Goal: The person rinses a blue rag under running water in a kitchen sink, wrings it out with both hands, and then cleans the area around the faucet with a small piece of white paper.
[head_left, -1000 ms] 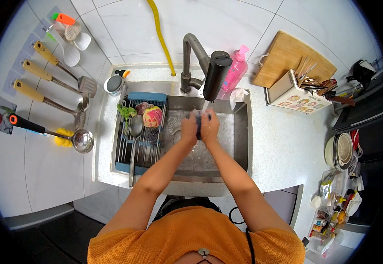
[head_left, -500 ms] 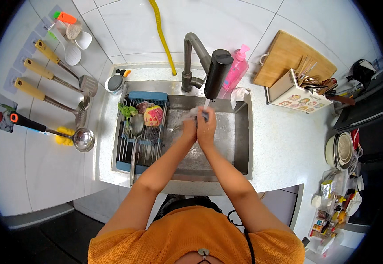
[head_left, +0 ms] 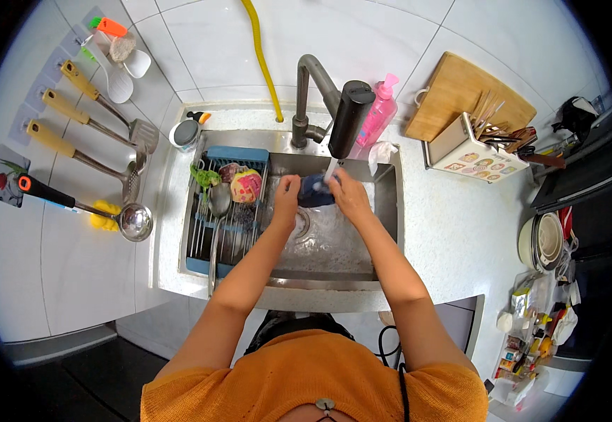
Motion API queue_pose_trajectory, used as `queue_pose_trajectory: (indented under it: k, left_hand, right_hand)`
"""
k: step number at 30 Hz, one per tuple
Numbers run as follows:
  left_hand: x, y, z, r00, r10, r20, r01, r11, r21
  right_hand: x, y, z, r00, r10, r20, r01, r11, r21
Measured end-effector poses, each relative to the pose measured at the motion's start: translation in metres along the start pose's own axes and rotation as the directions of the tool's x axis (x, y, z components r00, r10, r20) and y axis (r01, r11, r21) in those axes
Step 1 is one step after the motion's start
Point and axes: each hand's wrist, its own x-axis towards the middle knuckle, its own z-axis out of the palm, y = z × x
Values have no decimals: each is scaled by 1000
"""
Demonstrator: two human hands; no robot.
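Under the faucet (head_left: 350, 119), a dark blue cloth (head_left: 314, 191) is stretched between my two hands in the metal sink (head_left: 385, 211). My left hand (head_left: 287, 197) is closed on its left end. Gripping the right end is my right hand (head_left: 351, 195), close to the stream of water. The water falls onto the cloth's right part. Below the cloth, the drain (head_left: 301, 224) shows, with wet, sudsy-looking water on the basin floor. What exact kind of cloth it is, I cannot tell.
A blue-ended drying rack (head_left: 239, 152) spans the sink's left side, holding a large spoon (head_left: 219, 200), a patterned round sponge (head_left: 246, 186) and greens (head_left: 205, 176). Behind stands a pink pump bottle (head_left: 378, 116). Right are a cutting board (head_left: 461, 88) and utensil holder (head_left: 471, 158); a ladle (head_left: 135, 222) hangs left.
My hands were together under the stream and have moved apart. The dark blue cloth, bunched between them before, is now spread out.
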Motion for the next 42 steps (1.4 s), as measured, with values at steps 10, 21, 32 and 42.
queue_pose_trajectory:
  k: [10,21,32,42]
  left_hand:
    - [0,-11,-13,625,-674,395,780,514,-358]
    - [31,-24,-4,903,-329,277,429,732,-529]
    - [26,-11,-19,845,-383,373,521,746,-414]
    - [14,-28,1,727,-520,449,680,636,-364]
  right_hand:
    - [-15,-14,-20,870,-459,180,456,888,58]
    - [-48,37,17,866,329,377,-454,201,868]
    - [-17,21,6,929,299,219,-363,615,700]
    - [3,19,11,950,230,212,-306,541,783]
